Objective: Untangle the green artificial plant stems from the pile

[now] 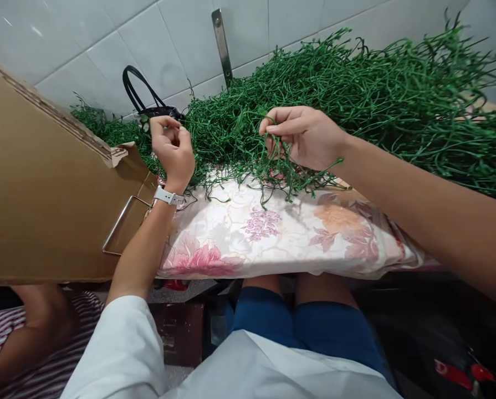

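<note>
Stems of thin green plastic-looking greenery [356, 83] lie in a long tangled heap along the back edge of the surface [291, 257], thickest toward the back right corner and thinning toward the back left, with loose ends straggling forward. Floral cloth [262, 221], white with pink, purple and orange blooms, covers the surface and drops over its front edge. The right hand [310, 136] is at the front fringe of the heap, thumb and forefinger pinching a green sprig [276, 145], while more strands dangle beneath the palm toward the cloth. The left hand [173, 149] is raised near the left end of the surface, its fingers curled and thumb close to the forefinger; whether anything is between them I cannot tell. A white watch [168, 195] circles the left wrist. Just behind that hand, at the back left corner, sits a black handbag [167, 110] with its handles upright. A large cardboard box [56, 183] stands at the left edge, a bent metal rod [117, 224] against its side. Behind the heap rises a white tiled wall [189, 33] bearing a metal bracket [221, 47]. Beyond the front left corner, another person in striped clothing [87, 327] is partly visible.
</note>
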`<state>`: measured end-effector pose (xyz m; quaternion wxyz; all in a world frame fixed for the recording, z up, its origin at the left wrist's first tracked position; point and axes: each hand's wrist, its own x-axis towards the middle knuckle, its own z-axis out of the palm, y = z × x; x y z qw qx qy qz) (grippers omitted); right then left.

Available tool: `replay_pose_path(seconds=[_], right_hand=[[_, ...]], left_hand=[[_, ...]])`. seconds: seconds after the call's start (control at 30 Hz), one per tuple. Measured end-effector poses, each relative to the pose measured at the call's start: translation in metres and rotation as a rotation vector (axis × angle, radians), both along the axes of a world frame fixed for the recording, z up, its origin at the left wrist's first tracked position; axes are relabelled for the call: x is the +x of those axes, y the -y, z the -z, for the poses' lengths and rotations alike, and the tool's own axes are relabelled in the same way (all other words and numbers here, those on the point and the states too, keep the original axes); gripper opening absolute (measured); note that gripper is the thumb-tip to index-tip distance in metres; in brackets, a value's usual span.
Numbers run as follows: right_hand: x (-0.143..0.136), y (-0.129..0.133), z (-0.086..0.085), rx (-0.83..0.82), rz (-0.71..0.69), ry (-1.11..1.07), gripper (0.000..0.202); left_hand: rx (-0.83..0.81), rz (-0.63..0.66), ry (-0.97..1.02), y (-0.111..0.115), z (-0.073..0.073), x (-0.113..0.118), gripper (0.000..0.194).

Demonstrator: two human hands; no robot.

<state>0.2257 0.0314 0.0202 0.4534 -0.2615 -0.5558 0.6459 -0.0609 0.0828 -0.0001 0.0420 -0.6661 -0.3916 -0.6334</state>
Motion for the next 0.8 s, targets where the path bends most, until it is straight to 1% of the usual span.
replay_pose_path(seconds=[0.07, 0.1, 0.17, 0.2, 0.27, 0.33, 0.4, 0.47, 0.5, 0.53, 0.57, 0.6, 0.63, 0.73, 0.8], right_hand=[[-0.001, -0.001, 0.002, -0.001, -0.046, -0.012, 0.014], [-0.001, -0.001, 0.004, -0.003, -0.085, -0.007, 0.012], [-0.001, -0.002, 0.008, -0.009, -0.204, 0.031, 0.007], [-0.002, -0.003, 0.011, -0.010, -0.274, 0.060, 0.007], [-0.005, -0.002, 0.017, 0.002, -0.418, 0.120, 0.013], [-0.010, 0.001, 0.022, 0.033, -0.540, 0.169, 0.020], [-0.015, 0.006, 0.025, 0.095, -0.650, 0.229, 0.023], [-0.019, 0.011, 0.025, 0.172, -0.738, 0.289, 0.024], [-0.021, 0.014, 0.025, 0.206, -0.759, 0.305, 0.025], [-0.022, 0.015, 0.025, 0.230, -0.752, 0.302, 0.025], [-0.023, 0.016, 0.024, 0.239, -0.704, 0.277, 0.025], [-0.024, 0.016, 0.024, 0.234, -0.613, 0.234, 0.024], [-0.024, 0.014, 0.023, 0.219, -0.479, 0.182, 0.023], [-0.023, 0.004, 0.022, 0.180, 0.041, 0.062, 0.015], [-0.020, -0.003, 0.022, 0.196, 0.323, 0.063, 0.018]], left_hand=[[0.136, -0.018, 0.097, 0.003, -0.005, 0.004, 0.029], [0.176, -0.020, 0.120, 0.004, -0.007, 0.007, 0.031], [0.181, -0.014, 0.113, 0.007, -0.010, 0.011, 0.033], [0.143, 0.002, 0.064, 0.008, -0.010, 0.013, 0.035], [-0.023, 0.077, -0.138, 0.009, -0.007, 0.015, 0.046], [-0.213, 0.162, -0.365, 0.009, 0.000, 0.014, 0.063], [-0.339, 0.199, -0.499, 0.009, 0.009, 0.012, 0.074], [-0.359, 0.187, -0.549, 0.009, 0.016, 0.011, 0.076], [-0.342, 0.173, -0.560, 0.009, 0.018, 0.011, 0.076], [-0.317, 0.162, -0.559, 0.009, 0.020, 0.011, 0.074], [-0.290, 0.154, -0.535, 0.009, 0.020, 0.011, 0.071], [-0.266, 0.150, -0.488, 0.009, 0.019, 0.012, 0.067], [-0.243, 0.150, -0.415, 0.008, 0.017, 0.012, 0.063], [-0.169, 0.173, -0.121, 0.006, 0.011, 0.016, 0.055], [-0.091, 0.202, 0.038, 0.010, 0.007, 0.022, 0.050]])
